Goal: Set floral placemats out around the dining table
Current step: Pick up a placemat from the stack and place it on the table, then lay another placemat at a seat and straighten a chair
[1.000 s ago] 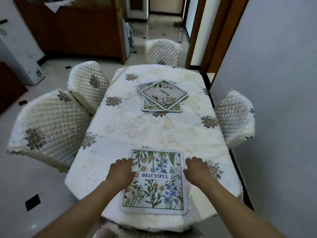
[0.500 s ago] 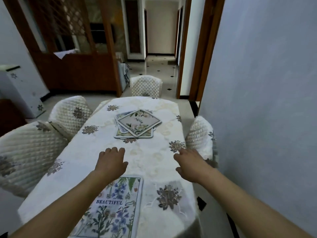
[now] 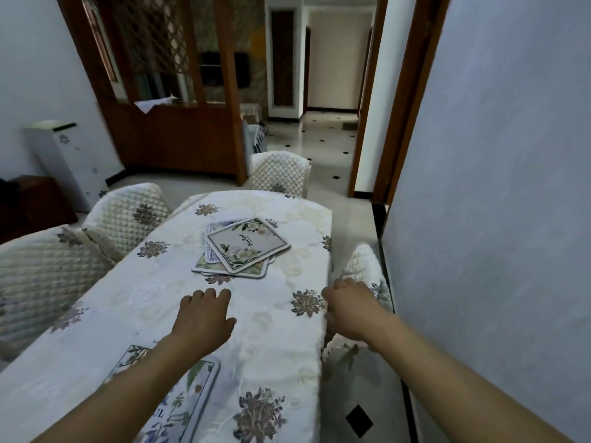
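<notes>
Two bare hands are extended over the dining table, which is covered by a cream embroidered tablecloth with grey-brown flower motifs (image 3: 179,314). The left hand (image 3: 204,321) hovers palm down above the cloth, fingers loosely curled and holding nothing. The right hand (image 3: 348,311) is at the table's right edge, fingers loosely bent, also empty; whether it touches the cloth cannot be told. One rectangular floral placemat with blue and white flowers (image 3: 188,398) lies flat at the near end, partly hidden under the left forearm. A loose stack of rectangular floral placemats (image 3: 243,247) sits near the table's middle, the top mat skewed across those beneath. Quilted cream chair covers (image 3: 128,212) stand along the left side, the far end and the right edge.
</notes>
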Demonstrator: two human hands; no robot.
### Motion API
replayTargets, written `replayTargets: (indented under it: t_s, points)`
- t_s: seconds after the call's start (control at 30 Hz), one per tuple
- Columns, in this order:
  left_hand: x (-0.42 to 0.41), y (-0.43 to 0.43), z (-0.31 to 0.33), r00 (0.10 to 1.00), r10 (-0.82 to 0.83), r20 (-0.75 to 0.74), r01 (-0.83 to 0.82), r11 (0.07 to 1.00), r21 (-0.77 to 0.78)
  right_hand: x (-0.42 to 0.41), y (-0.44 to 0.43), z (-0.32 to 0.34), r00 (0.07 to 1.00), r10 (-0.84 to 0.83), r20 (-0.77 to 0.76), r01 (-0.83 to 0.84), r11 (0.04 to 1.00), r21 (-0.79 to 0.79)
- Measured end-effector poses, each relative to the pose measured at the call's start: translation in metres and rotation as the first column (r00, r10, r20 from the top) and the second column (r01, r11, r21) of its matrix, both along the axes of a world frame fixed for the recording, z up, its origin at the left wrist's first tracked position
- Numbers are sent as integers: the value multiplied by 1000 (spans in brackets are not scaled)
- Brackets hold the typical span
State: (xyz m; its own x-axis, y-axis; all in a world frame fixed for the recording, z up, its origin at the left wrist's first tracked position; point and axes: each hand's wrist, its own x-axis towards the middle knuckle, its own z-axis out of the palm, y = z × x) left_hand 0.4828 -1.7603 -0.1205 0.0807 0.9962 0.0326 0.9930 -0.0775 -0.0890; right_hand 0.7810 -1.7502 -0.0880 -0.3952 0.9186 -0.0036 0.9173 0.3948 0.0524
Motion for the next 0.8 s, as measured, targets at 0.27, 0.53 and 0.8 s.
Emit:
replayTargets:
  t_s: [0.27, 0.53, 0.8]
  points:
    - [42, 91, -13, 998, 54, 40, -52, 997, -49, 37, 105, 0, 996, 45, 75, -40, 997, -70]
    - [72, 159, -28, 973, 230, -11, -230, 971, -61, 53, 244, -22, 970, 230, 77, -222, 970, -96]
    - [135, 208, -40, 819, 572, -37, -573, 813, -102, 63, 399, -47, 851, 517, 88, -502, 851, -153]
